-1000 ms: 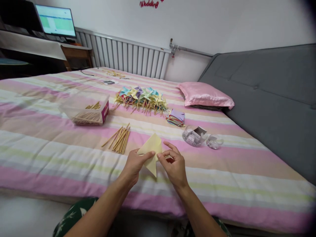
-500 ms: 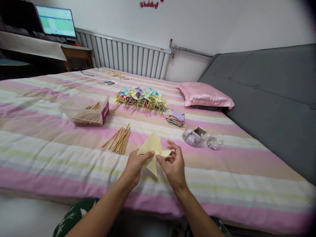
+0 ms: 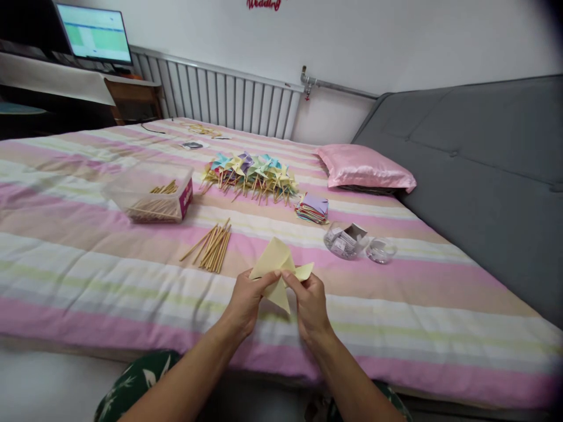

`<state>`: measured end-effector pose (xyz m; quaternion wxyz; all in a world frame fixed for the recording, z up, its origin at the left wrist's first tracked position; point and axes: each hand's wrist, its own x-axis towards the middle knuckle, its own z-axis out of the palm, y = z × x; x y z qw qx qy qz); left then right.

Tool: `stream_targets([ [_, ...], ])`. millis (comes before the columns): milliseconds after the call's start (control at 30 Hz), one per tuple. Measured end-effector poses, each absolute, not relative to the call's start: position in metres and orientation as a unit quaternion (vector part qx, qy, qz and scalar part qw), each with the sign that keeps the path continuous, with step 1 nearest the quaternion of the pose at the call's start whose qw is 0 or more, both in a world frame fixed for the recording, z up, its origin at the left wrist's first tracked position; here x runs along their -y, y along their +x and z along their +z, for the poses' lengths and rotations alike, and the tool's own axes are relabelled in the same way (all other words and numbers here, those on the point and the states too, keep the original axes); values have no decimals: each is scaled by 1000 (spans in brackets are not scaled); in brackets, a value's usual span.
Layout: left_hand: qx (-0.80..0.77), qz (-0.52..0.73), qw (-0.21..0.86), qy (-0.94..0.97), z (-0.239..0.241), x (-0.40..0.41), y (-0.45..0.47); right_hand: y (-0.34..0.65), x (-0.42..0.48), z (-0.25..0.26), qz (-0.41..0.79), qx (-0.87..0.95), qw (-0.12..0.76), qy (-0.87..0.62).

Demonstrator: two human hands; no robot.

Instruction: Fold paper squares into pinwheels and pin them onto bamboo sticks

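Note:
A pale yellow paper pinwheel (image 3: 271, 258), partly folded, is held between both hands above the near side of the bed. My left hand (image 3: 248, 296) grips its left side, thumb pressed near the centre. My right hand (image 3: 310, 299) pinches it from the right, its thumb also at the centre and the fingers mostly behind the paper. A bundle of wooden sticks (image 3: 215, 247) lies left of the hands. Beyond them is a heap of finished pinwheels (image 3: 250, 173) on sticks. A stack of coloured paper (image 3: 312, 209) lies to the right of that heap.
A clear plastic box (image 3: 153, 196) with more sticks stands at the left. Two small round clear containers, one larger (image 3: 345, 240) and one smaller (image 3: 380, 251), sit at the right. A pink pillow (image 3: 365, 168) leans by the grey headboard (image 3: 475, 152). The striped bedspread (image 3: 417, 316) lies beneath everything.
My right fingers have closed in from a looser spread, and the right thumb now presses at the pinwheel's centre beside the left thumb. The paper has turned slightly.

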<state>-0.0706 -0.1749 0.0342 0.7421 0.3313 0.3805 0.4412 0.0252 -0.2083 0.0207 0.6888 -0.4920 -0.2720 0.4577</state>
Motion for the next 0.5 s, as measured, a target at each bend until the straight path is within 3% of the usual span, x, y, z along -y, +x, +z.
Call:
stream_targets([
  [167,-365,386,766,363,36,171,-77,41,206,23,509,251,671,-478],
  [333,-372,359,749,415,38,162,-87,57,209,31,610,277,587,-454],
  [500,-398,317,727,461,38,164,-86,59,211,31,591,310,561,-491],
])
